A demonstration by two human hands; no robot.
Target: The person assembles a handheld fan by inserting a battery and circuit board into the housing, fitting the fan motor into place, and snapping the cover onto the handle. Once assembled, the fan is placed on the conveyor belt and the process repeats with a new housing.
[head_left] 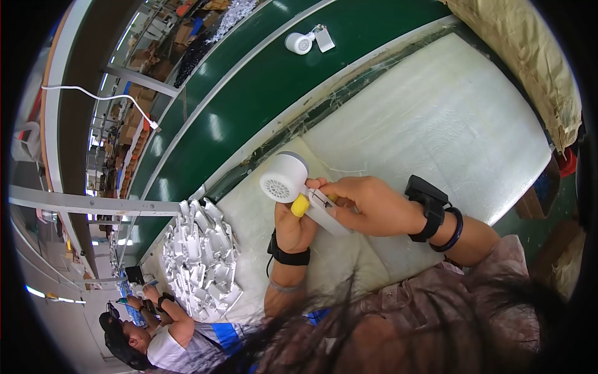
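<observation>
A white plastic device with a round grilled head (pixel 284 179) and a flat handle part is held above the table in front of me. My left hand (pixel 295 225) grips it from below, a yellow cover on one fingertip near the joint under the head. From the right, my right hand (pixel 369 202) has its thumb and fingers closed on the handle part, which is partly hidden by the fingers. A pile of white plastic pieces (pixel 200 262) lies on the table left of my left hand.
Beyond the table (pixel 430 118) runs a green conveyor belt (pixel 249 100), with a similar white device (pixel 301 43) on it. A white cable (pixel 106 96) hangs at the left near a metal frame. Another person (pixel 168 336) works at lower left. Brown paper (pixel 529 50) covers the far right.
</observation>
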